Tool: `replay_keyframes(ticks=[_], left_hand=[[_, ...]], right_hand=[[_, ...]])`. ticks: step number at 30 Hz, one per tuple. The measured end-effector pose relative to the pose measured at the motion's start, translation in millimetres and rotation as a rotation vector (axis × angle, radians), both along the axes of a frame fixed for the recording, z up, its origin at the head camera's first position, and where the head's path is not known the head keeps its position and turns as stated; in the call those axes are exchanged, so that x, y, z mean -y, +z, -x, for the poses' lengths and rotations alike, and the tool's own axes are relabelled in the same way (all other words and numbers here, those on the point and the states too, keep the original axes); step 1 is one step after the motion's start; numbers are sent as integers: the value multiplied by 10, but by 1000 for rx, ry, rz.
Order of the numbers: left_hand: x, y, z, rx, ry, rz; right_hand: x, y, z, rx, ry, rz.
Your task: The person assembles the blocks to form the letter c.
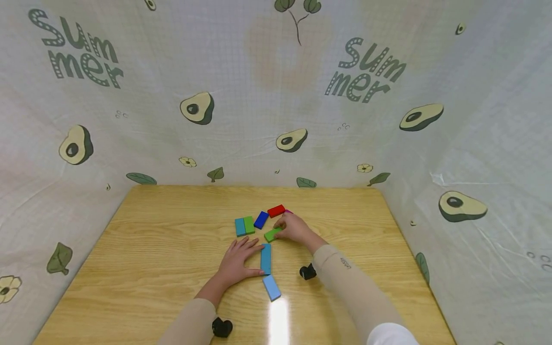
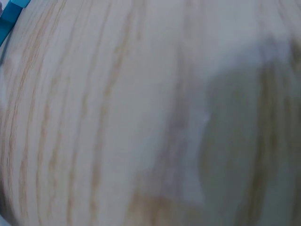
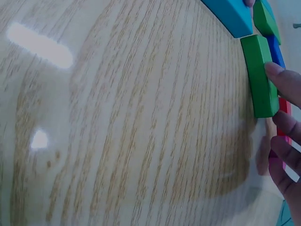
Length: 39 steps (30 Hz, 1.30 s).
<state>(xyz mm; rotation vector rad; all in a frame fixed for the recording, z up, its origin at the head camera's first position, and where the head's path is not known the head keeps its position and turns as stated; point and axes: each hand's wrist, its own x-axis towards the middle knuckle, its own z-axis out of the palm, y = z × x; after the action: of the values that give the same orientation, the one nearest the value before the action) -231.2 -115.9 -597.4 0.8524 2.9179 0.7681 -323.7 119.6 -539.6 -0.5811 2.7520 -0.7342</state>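
Observation:
In the head view my left hand [image 1: 236,261] spans a long light-blue block [image 1: 266,259], thumb at its near end and index finger at its far end. Its other fingers reach out over the wood. My right hand [image 1: 294,228] pinches a green block [image 1: 270,235] just beyond that block's far end. The right wrist view shows the thumb [image 3: 277,73] against the green block [image 3: 257,77], with the light-blue block [image 3: 230,16] close by. A paler blue block [image 1: 272,288] lies at the light-blue block's near end. Only a blue corner [image 2: 8,18] shows in the left wrist view.
Beyond my hands lie a teal block [image 1: 240,227] and a green one side by side, a dark blue block [image 1: 261,220] and a red block [image 1: 276,211]. A magenta block [image 1: 289,211] is mostly hidden behind my right hand. Patterned cloth [image 1: 241,143] encloses the wooden table [image 1: 172,230].

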Motion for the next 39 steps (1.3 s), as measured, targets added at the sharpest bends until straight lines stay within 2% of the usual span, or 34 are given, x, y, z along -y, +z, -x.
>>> replay_keyframes(ticks=[7,12,18,28,39], left_hand=[[2,0,-7,4,6,-3],[-5,19,-16,8,0,-12],[-13,26,-27,8,2,-12],[-11,1,-26,9,11,3],[-15,4,-8,-4,12,0]], right_hand=[[-5,-44,14,108,-49,127],[-6,-79,39,157,-65,178],[-25,-143,50,168,-60,248],[-71,-257,-6,204,-118,393],[-94,-272,-7,206,-106,439]])
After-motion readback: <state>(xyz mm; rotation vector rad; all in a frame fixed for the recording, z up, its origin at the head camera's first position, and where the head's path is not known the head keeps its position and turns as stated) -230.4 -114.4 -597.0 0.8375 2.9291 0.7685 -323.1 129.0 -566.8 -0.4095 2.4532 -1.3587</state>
